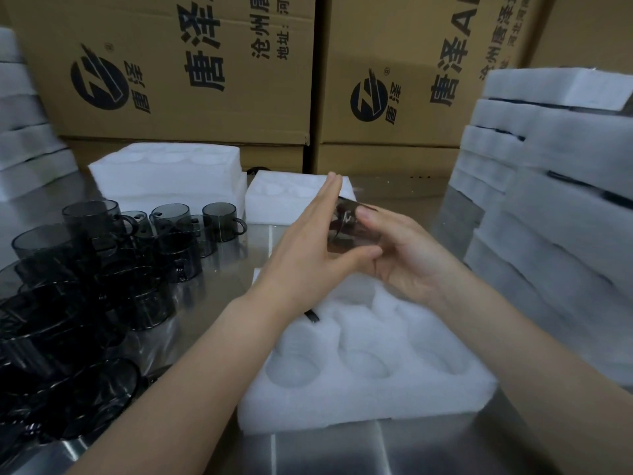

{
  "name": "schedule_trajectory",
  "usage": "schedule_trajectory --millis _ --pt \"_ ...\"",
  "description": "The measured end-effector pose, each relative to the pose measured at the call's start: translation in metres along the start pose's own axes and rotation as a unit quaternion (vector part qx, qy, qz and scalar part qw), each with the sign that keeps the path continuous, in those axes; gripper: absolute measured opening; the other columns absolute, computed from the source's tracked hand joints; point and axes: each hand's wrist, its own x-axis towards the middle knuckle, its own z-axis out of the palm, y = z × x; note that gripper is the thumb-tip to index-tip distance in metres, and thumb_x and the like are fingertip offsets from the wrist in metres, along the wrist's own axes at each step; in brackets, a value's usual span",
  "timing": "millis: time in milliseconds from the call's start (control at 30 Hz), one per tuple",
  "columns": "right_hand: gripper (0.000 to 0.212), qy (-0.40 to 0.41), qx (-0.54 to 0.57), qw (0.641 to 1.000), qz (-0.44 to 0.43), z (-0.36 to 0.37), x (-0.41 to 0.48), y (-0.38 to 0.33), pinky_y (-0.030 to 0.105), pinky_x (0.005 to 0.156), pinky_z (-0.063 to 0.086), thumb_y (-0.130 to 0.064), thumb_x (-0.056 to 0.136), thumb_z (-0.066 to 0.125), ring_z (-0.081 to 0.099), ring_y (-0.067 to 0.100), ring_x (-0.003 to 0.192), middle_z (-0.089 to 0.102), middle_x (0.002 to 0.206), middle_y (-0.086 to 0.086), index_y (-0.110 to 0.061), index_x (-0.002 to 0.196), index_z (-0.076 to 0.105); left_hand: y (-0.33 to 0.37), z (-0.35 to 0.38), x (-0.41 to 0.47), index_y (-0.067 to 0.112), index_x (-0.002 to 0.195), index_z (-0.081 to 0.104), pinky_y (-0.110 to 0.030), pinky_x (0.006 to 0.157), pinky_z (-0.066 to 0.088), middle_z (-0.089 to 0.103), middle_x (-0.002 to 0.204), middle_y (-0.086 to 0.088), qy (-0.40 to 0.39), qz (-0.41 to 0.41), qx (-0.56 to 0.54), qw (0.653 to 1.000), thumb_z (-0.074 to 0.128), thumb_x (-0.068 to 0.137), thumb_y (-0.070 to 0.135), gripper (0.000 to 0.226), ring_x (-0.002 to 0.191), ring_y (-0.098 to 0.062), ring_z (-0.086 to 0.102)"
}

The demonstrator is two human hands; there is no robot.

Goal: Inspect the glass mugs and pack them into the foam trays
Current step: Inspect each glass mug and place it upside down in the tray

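White foam tray (359, 402) with round pockets lies nearest on the steel worktop (219, 303). Above its far part the right hand (411, 262) curls round a smoky glass mug (346, 231), and the left hand (308, 241) lies flat against it, fingers straight. Dark mugs (102, 269) crowd the left. Further off sit more foam trays (164, 169), then cardboard boxes (205, 80).

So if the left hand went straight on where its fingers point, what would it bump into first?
Probably the small white foam tray just beyond the left hand. If it passes above that, the cardboard box comes next; depth is unclear.
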Motion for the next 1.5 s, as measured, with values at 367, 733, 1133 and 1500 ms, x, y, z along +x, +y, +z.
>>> schedule_trajectory --millis 367,733,1133,1500 --pt "0.034 0.051 -0.047 0.998 0.007 0.0081 0.0008 0.0018 0.039 0.066 0.058 -0.038 0.098 0.052 0.071 0.027 0.086 0.074 0.1 0.015 -0.016 0.095 0.078 -0.0014 0.0002 0.0004 0.015 0.148 0.035 -0.02 0.113 0.025 0.034 0.155 -0.001 0.01 0.052 0.036 0.998 0.074 0.083 0.015 0.076 0.142 -0.013 0.031" --pt "0.036 0.042 0.07 0.993 0.083 0.0068 0.0022 -0.005 0.039 0.068 0.059 -0.026 0.103 0.039 0.072 0.026 0.089 0.071 0.107 0.015 -0.011 0.1 0.072 0.0015 0.0051 0.0011 0.012 0.145 0.039 -0.03 0.12 0.012 0.019 0.151 0.012 -0.073 0.197 0.101 0.972 0.066 0.079 -0.01 0.074 0.144 -0.004 0.005" --pt "0.036 0.006 0.044 0.999 -0.015 0.0021 0.0047 -0.0023 0.039 0.083 0.052 -0.028 0.094 0.052 0.065 0.029 0.104 0.064 0.118 0.014 -0.012 0.125 0.062 -0.0028 0.0001 0.0019 0.02 0.139 0.048 -0.011 0.11 0.026 0.037 0.152 0.007 0.056 0.046 -0.031 0.997 0.074 0.077 -0.002 0.071 0.137 0.001 0.033" --pt "0.022 0.089 -0.108 0.987 -0.073 0.005 0.0046 0.0034 0.04 0.069 0.058 -0.024 0.099 0.053 0.072 0.027 0.085 0.073 0.096 0.013 -0.012 0.101 0.071 -0.005 -0.0003 0.0041 0.018 0.13 0.057 -0.031 0.105 0.042 0.058 0.127 0.005 0.078 -0.006 -0.068 0.995 0.079 0.073 0.002 0.063 0.122 -0.013 0.053"
